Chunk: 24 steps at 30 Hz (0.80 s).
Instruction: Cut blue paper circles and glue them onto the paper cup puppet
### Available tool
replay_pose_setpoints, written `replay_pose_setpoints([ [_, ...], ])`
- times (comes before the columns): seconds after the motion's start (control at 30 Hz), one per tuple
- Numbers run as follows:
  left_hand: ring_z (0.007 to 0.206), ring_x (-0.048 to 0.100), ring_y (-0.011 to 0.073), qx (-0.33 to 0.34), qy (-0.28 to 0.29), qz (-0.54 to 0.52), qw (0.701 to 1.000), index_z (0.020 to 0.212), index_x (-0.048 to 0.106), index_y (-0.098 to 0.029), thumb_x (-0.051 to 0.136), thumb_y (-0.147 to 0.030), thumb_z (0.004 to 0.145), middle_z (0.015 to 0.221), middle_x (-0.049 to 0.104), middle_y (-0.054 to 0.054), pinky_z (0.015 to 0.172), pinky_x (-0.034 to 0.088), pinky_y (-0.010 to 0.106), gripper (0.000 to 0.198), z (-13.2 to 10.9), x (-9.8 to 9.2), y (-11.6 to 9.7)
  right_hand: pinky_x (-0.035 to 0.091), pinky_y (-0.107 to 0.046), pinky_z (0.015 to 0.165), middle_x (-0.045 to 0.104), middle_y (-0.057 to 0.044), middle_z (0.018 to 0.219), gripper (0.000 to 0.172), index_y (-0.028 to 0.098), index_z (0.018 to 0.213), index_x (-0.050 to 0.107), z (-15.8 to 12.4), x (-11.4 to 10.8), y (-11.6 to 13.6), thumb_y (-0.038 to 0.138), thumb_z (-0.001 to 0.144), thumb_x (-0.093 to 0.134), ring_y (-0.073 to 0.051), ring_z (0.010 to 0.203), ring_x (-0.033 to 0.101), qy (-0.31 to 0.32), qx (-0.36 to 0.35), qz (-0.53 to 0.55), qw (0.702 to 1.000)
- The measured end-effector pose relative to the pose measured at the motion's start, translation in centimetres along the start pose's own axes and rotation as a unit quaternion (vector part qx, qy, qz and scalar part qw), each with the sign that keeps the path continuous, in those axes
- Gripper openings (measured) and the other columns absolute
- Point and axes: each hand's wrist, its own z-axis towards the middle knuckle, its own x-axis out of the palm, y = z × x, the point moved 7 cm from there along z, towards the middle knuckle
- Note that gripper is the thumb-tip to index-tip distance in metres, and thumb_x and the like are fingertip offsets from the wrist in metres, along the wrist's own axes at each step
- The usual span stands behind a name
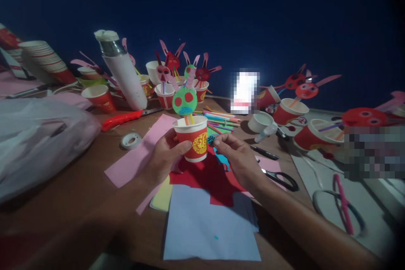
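My left hand (166, 154) is wrapped round a red paper cup (183, 139) with a yellow emblem, holding it upright above the papers. Out of the cup rises a green paper rabbit face (184, 101) with red eyes, a blue mouth and pink ears, fixed on orange and yellow sticks. Pinched between the thumb and fingers of my right hand (236, 156) is a small dark-blue paper disc (211, 140) with a patterned surface. It is at the right side of the cup; whether it touches the cup I cannot tell.
Finished rabbit cups (164, 97) line the back, with others at right. A white thermos (123, 74), red-handled cutter (122, 121), tape roll (130, 140) and plastic bag (47, 143) are on the left. Coloured pens (221, 119), black scissors (283, 180) and white sheets (209, 228) surround my hands.
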Motion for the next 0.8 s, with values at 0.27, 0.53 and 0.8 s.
replay_pose_setpoints([
  [0.27,0.088,0.064,0.0238,-0.003,-0.002,-0.009,1.000,0.110,0.056,-0.020,0.072,-0.029,0.067,0.104,0.065,0.008,0.062,0.053,0.028,0.047,-0.13,0.21,-0.07,0.039,-0.023,0.063,0.056,0.002,0.066,0.023,0.018,0.069,0.058,0.02,-0.17,0.04,0.037,0.071,0.070,-0.010,0.064,0.048,-0.006,-0.011,-0.009,1.000],
  [0.53,0.091,0.064,0.0237,0.000,0.032,0.003,0.999,0.116,0.055,-0.021,0.070,-0.029,0.072,0.111,0.063,0.008,0.067,0.053,0.029,0.047,0.12,-0.15,0.48,0.040,-0.024,0.063,0.059,0.002,0.065,0.019,0.018,0.068,0.058,0.08,-0.41,0.05,0.033,0.070,0.070,-0.010,0.064,0.052,-0.023,-0.025,-0.004,0.999],
  [0.8,0.096,0.062,0.0243,0.000,0.040,-0.008,0.999,0.121,0.052,-0.022,0.069,-0.025,0.074,0.110,0.063,0.007,0.078,0.053,0.034,0.051,0.03,0.05,0.44,0.043,-0.025,0.066,0.062,0.002,0.064,0.019,0.018,0.067,0.056,-0.07,-0.26,0.16,0.031,0.070,0.070,-0.010,0.064,0.056,-0.029,-0.022,0.006,0.999],
])
